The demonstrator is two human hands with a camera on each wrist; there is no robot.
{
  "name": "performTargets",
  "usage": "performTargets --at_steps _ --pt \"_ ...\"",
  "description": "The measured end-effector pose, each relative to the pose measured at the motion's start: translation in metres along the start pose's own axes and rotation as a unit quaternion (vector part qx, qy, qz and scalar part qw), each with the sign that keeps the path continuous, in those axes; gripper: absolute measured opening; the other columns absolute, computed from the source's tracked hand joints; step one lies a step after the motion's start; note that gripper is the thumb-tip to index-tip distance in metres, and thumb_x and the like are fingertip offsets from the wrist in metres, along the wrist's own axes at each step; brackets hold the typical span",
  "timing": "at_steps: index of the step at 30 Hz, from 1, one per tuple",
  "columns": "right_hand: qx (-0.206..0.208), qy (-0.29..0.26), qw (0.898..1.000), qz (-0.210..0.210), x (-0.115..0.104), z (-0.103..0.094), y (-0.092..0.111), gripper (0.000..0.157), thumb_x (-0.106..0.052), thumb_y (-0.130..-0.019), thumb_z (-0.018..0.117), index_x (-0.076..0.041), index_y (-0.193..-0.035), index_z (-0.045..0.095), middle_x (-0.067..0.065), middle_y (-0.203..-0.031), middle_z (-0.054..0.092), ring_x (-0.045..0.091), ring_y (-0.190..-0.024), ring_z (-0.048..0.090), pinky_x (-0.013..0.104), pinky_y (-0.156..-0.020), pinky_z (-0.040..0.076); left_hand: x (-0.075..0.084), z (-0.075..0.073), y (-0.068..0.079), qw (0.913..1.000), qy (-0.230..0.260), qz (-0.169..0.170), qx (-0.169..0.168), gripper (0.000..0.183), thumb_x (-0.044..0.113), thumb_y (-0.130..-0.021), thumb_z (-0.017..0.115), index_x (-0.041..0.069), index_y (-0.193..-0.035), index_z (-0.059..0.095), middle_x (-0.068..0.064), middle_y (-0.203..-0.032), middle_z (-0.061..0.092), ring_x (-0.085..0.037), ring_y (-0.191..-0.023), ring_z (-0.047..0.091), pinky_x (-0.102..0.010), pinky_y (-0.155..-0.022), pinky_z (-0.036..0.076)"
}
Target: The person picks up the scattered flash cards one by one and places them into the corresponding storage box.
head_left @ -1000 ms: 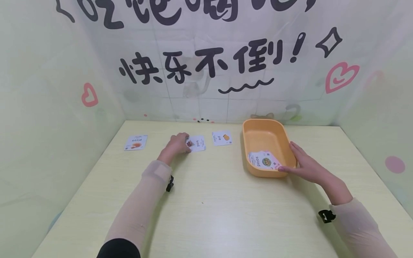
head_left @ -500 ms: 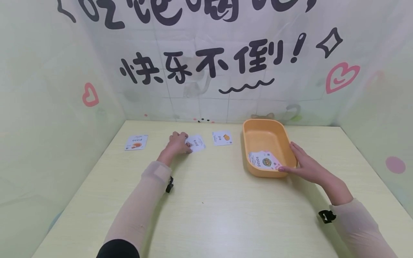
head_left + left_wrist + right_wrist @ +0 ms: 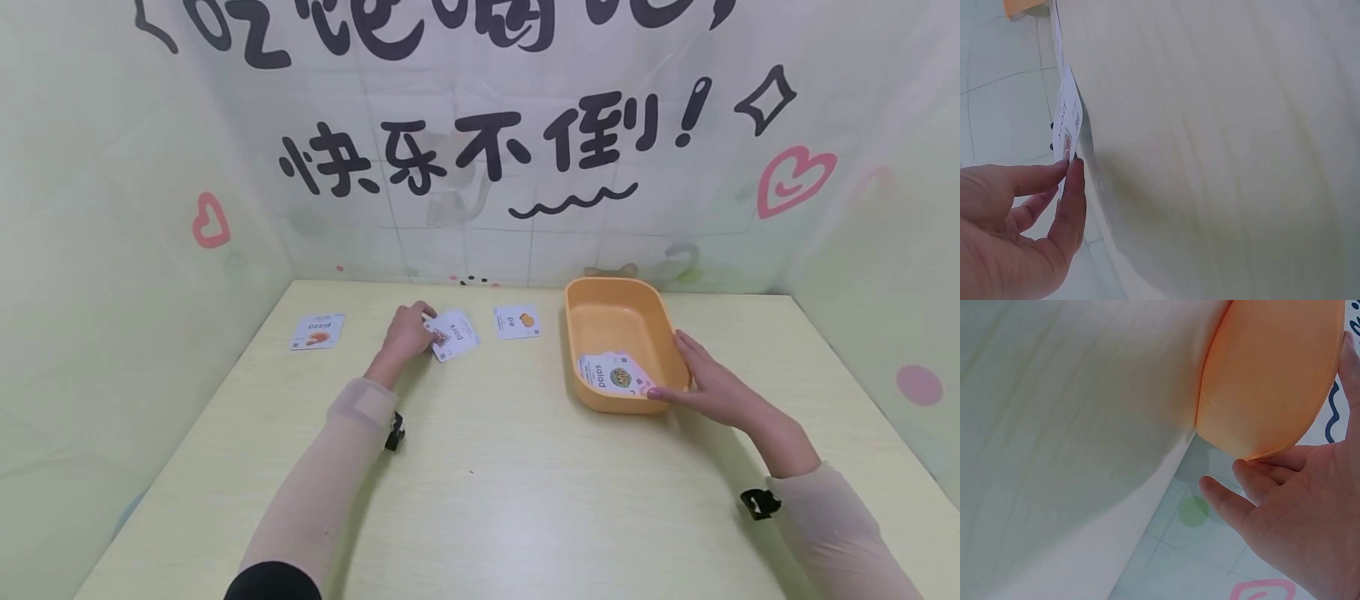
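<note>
My left hand (image 3: 408, 333) pinches the left edge of a white picture card (image 3: 454, 336) printed "pork" between thumb and fingers. The left wrist view shows that card (image 3: 1070, 115) tilted up from the table, thumb on its printed face. To its right lies a "pie" card (image 3: 517, 322); a "pizza" card (image 3: 317, 332) lies flat to the left of the hand. My right hand (image 3: 712, 383) holds the near right corner of an orange plastic bin (image 3: 573, 354), thumb over the rim and fingers along the outer wall. Inside the bin sits a "salad" card (image 3: 611, 372), overlapping a pinkish one.
The pale wooden table (image 3: 480, 483) ends at a back wall hanging (image 3: 465, 242) with large black Chinese lettering. Pale fabric sides (image 3: 112, 292) enclose it left and right. The bin stands close to the back edge.
My left hand has drawn the pork card slightly toward itself and turned it, with its edge lifted off the table. The right hand and the bin have stayed still.
</note>
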State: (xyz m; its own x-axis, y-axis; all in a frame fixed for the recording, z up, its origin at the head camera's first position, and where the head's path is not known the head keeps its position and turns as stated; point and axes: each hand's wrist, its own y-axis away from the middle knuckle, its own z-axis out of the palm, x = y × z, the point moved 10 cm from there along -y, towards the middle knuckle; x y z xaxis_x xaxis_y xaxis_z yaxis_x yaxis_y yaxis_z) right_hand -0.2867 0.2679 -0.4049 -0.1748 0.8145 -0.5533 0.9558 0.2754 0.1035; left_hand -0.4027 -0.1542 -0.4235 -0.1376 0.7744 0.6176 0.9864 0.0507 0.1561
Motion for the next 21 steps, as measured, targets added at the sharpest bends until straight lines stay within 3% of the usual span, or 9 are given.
performTargets --at_steps 3,8,12,21 --pt "0.000 0.001 1.000 0.001 0.000 0.000 0.000 0.112 -0.049 -0.087 0.071 0.008 -0.156 0.003 0.031 -0.163 0.001 0.055 -0.148 0.010 0.071 -0.116 0.018 0.002 0.001 -0.001 0.9998 0.018 0.004 -0.009 0.047 -0.003 -0.089 0.062 0.004 -0.134 0.054 -0.023 -0.134 0.051 -0.034 -0.117 0.054 -0.038 -0.094 0.053" --pt "-0.001 0.001 1.000 0.004 0.001 0.000 0.000 0.113 -0.050 -0.087 0.071 0.007 -0.156 0.003 0.031 -0.164 0.002 0.054 -0.148 0.010 0.071 -0.116 0.019 0.007 0.003 -0.001 0.9973 0.067 0.007 -0.031 0.047 -0.007 -0.090 0.059 0.002 -0.135 0.053 -0.022 -0.135 0.054 -0.025 -0.098 0.061 -0.028 -0.077 0.058" --pt "-0.001 0.000 1.000 0.007 0.002 0.000 -0.001 0.114 -0.051 -0.086 0.072 0.007 -0.156 0.003 0.031 -0.164 0.002 0.054 -0.148 0.011 0.071 -0.116 0.019 0.017 0.005 0.001 0.9948 0.092 0.020 -0.039 0.046 -0.007 -0.090 0.059 0.001 -0.135 0.052 -0.023 -0.136 0.053 -0.022 -0.090 0.061 -0.029 -0.078 0.060" --pt "-0.003 0.001 1.000 0.009 0.003 0.001 -0.001 0.115 -0.051 -0.086 0.072 0.006 -0.156 0.002 0.031 -0.164 0.002 0.054 -0.148 0.011 0.071 -0.116 0.020 0.050 0.013 0.010 0.9882 0.136 0.048 -0.054 0.047 -0.007 -0.090 0.061 0.001 -0.135 0.053 -0.021 -0.134 0.053 -0.027 -0.099 0.062 -0.030 -0.081 0.061"
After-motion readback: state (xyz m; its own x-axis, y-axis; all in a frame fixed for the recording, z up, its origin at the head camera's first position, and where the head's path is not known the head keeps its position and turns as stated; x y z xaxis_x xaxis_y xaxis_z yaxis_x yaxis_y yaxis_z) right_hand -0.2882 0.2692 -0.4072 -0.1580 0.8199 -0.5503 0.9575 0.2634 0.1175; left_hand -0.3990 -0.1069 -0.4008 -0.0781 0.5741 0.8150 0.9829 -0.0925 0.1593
